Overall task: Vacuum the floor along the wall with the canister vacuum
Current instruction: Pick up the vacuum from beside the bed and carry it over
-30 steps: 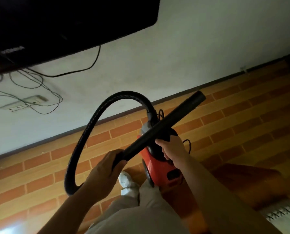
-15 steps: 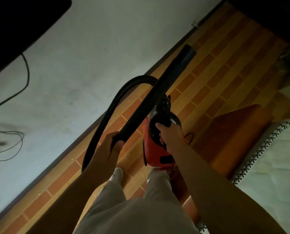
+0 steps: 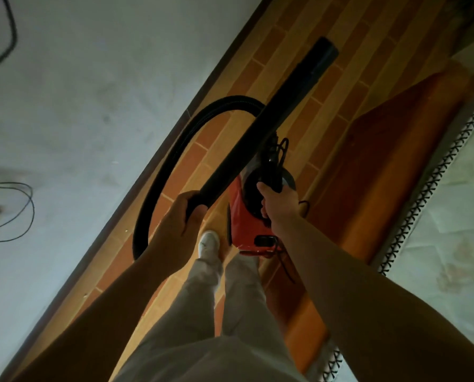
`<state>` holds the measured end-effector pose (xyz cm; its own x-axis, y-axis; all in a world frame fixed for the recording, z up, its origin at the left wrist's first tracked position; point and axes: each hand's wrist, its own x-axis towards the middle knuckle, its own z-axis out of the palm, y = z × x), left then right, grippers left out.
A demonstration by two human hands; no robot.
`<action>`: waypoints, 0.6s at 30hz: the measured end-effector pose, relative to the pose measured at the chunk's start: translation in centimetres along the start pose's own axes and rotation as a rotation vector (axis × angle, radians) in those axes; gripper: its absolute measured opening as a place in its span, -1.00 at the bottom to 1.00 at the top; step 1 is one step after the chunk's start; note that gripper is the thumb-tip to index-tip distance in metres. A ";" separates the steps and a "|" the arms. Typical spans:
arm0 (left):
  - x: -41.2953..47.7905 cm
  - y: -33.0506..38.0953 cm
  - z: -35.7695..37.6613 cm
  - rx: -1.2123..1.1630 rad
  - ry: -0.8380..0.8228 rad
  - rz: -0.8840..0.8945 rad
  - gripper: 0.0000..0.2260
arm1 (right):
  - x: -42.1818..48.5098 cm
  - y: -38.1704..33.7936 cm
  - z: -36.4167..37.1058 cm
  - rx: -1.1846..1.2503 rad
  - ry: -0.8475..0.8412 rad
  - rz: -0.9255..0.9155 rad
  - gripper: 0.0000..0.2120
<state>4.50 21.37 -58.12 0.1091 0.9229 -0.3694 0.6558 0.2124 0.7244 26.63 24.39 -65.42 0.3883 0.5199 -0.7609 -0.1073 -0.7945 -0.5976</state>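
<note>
Head view: left hand (image 3: 179, 216) fingers clenched round wand (image 3: 269, 125), pointing up-right along wall (image 3: 92, 106); right hand (image 3: 278, 201) grips canister (image 3: 246, 224).

Both hands on red vacuum (image 3: 244, 216)

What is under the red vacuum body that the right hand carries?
Under the red vacuum body show brick-pattern floor and a white shoe. The floor directly below it is covered, and so is any second shoe.

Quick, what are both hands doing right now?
Left hand: closed around the black wand, at its lower end.
Right hand: closed on the top handle of the red canister vacuum.
</note>
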 end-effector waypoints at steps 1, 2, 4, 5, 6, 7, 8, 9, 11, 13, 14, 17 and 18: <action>-0.2 -0.7 0.2 0.018 -0.007 -0.005 -0.82 | -0.1 1.2 0.5 0.010 -0.002 0.017 -0.69; -0.4 -1.5 0.5 0.028 -0.014 -0.014 -0.82 | -0.2 2.4 1.0 0.021 -0.004 0.033 -0.70; -0.5 -3.1 1.2 0.031 -0.027 -0.054 -0.83 | -0.2 4.8 1.8 0.039 0.003 0.073 -0.73; -0.6 -3.9 1.5 0.023 -0.028 -0.086 -0.82 | -0.2 6.1 2.1 0.053 0.010 0.101 -0.73; -0.7 -4.7 1.9 0.009 -0.024 -0.114 -0.81 | -0.2 7.5 2.5 0.074 0.016 0.126 -0.72; -0.9 -5.7 2.2 -0.006 -0.016 -0.130 -0.80 | 0.0 8.8 2.8 0.099 0.023 0.143 -0.71; -1.1 -6.5 2.6 -0.022 -0.011 -0.141 -0.79 | 0.2 10.0 3.1 0.122 0.027 0.158 -0.69; -1.5 -7.3 3.1 -0.031 -0.010 -0.150 -0.77 | 0.5 11.2 3.5 0.146 0.028 0.175 -0.69; -2.1 -8.7 4.1 -0.018 -0.028 -0.143 -0.77 | 1.2 13.4 4.1 0.190 0.032 0.200 -0.71; -2.6 -10.0 5.4 -0.006 -0.043 -0.128 -0.82 | 2.1 15.6 4.9 0.214 0.029 0.215 -0.78; -2.8 -10.7 6.0 0.002 -0.048 -0.120 -0.84 | 2.6 16.7 5.3 0.230 0.022 0.217 -0.81; -3.2 -13.4 8.0 0.067 -0.071 -0.118 -0.80 | 4.2 20.1 6.3 0.254 -0.020 0.234 -0.81; -3.2 -14.6 8.7 0.076 -0.086 -0.124 -0.77 | 4.8 21.2 6.5 0.249 -0.037 0.239 -0.80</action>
<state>1.09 12.53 -72.54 0.0855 0.8595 -0.5040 0.7222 0.2951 0.6256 20.23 12.08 -83.41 0.2926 0.3431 -0.8926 -0.4133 -0.7964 -0.4416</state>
